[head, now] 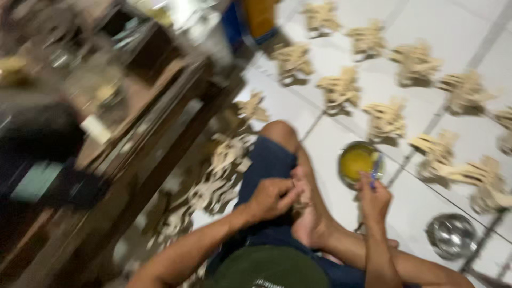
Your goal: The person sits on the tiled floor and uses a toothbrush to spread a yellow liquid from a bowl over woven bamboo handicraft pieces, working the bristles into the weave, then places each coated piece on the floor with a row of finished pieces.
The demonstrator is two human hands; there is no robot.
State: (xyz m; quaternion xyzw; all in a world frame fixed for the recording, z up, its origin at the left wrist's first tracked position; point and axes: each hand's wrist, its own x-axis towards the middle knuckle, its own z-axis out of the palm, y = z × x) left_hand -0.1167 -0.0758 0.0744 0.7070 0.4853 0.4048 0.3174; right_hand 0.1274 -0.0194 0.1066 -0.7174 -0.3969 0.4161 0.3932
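I sit on a white tiled floor with my legs folded. My left hand (272, 198) is closed on a small pale wooden piece (300, 205) held against my foot. My right hand (374, 198) grips a thin blue-handled brush (375, 172), its tip over a round bowl of yellow glue (358, 161). The picture is blurred by motion.
Several assembled pale wooden models (341, 90) stand in rows on the tiles ahead and to the right. A heap of loose wooden parts (216, 181) lies by my left knee. A dark wooden table (138, 112) fills the left side. An empty metal bowl (451, 234) sits at lower right.
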